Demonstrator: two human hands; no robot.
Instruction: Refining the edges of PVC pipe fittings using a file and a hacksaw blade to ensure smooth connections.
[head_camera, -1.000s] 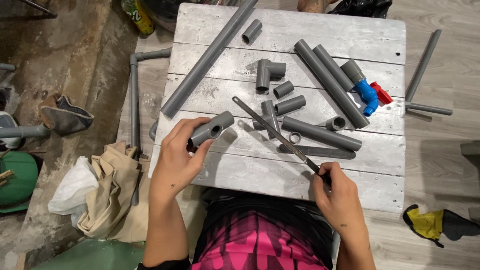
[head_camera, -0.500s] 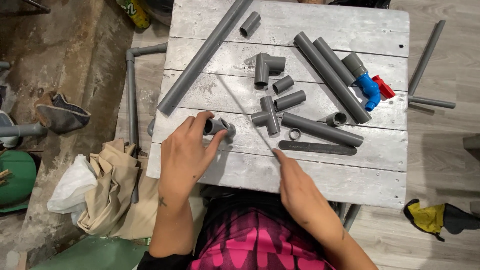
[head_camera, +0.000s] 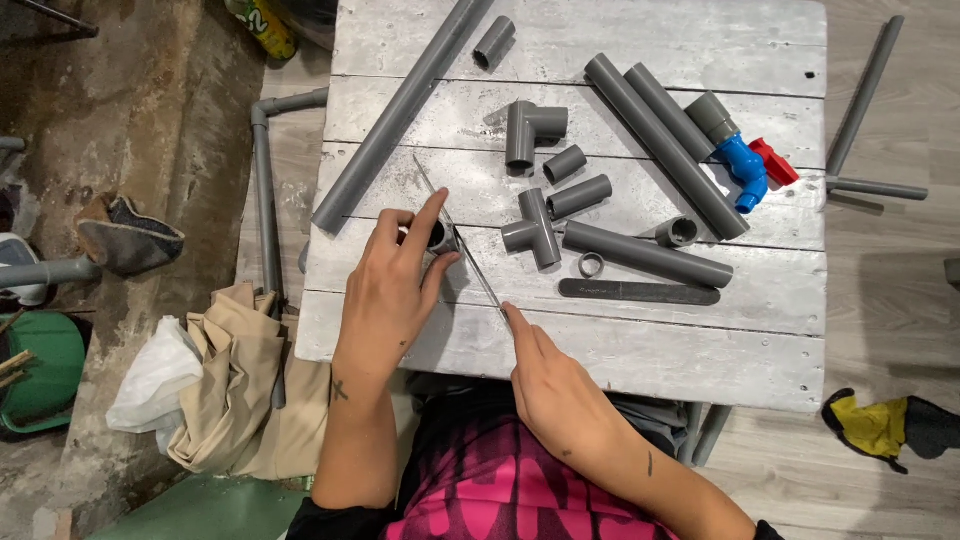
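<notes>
The short grey pipe fitting (head_camera: 440, 236) sits on the white plank bench (head_camera: 640, 345), near its left edge, with the left hand (head_camera: 390, 290) wrapped round it, fingers clamped on the fitting and the forefinger stretched up over its top. The thin saw blade (head_camera: 460, 240) lies slantwise across the fitting, and the right hand (head_camera: 555, 385) has its fingers closed on the near end of the blade. The main danger, as I judge it, is that forefinger: it lies just beside the blade, and a slip or a skid off the round fitting could carry the teeth into it. The fitting is small and held only by hand, so it may roll or twist under a stroke and spoil the cut. The blade looks bare, with no frame, though the view is too small to be sure; if so it could bend or bite the palm. Just beside the work lie a grey tee piece (head_camera: 535, 228) and a loose ring (head_camera: 592, 264), which a sideways jolt could knock about
</notes>
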